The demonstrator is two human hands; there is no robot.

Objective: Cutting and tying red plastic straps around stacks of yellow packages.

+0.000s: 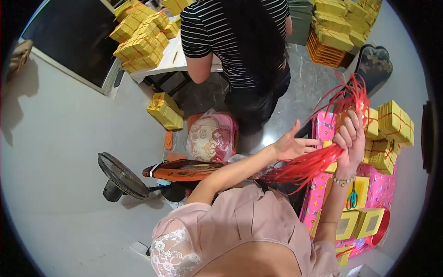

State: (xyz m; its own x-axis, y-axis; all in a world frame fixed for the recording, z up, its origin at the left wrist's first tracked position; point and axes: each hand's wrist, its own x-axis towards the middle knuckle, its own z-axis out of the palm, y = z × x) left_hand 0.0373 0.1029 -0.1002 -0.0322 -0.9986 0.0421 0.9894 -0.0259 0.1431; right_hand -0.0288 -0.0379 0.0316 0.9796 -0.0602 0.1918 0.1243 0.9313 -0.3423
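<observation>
My right hand (351, 141) is closed in a fist around a thick bundle of red plastic strings (309, 165). The loose ends fan out above the fist and hang in a long tail toward the lower left. My left hand (296, 147) is open beside the tail, its fingers apart and pointing toward the right fist. It holds nothing; whether its fingertips brush the strings I cannot tell. Behind and below the right arm is a table with a pink patterned cover (376, 181). Teal-handled scissors (353, 199) lie there on yellow paper.
Tied yellow paper stacks (396, 122) stand at the right. A person in a striped top (217, 41) stands ahead at a white table (170, 59) piled with yellow bundles. A black fan (122, 175) stands left, near a cushioned seat (207, 138). An orange crate (325, 51) holds more bundles.
</observation>
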